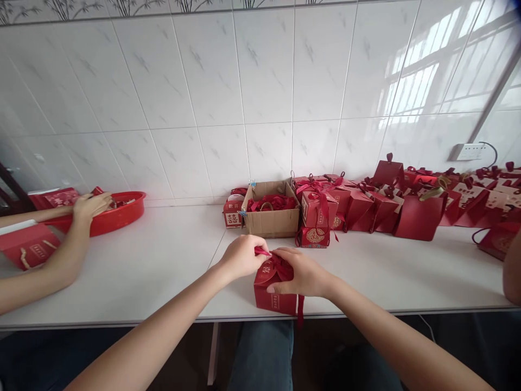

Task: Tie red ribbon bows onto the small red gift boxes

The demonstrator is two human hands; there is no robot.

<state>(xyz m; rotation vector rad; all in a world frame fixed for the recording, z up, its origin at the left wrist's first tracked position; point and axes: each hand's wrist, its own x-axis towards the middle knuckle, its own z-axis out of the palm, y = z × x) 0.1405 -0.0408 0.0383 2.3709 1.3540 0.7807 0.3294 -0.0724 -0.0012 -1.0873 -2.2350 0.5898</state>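
A small red gift box (266, 298) with gold-toned print and a ribbon bow on top sits near the front edge of the white table. My left hand (244, 256) pinches one end of the red ribbon (262, 251) above the box's back left corner. Over the top and right side of the box lies my right hand (305, 273), its thumb against the front face and its fingers across the bow, gripping the box. That hand hides part of the bow. A loose ribbon tail hangs down at the box's right, past the table edge.
Behind the box stands an open cardboard box (271, 225) full of red ribbons. Many finished red gift boxes (419, 217) crowd the right rear. At left, another person's hands (91, 206) reach into a red basin (130, 209), beside a red gift bag (30, 244).
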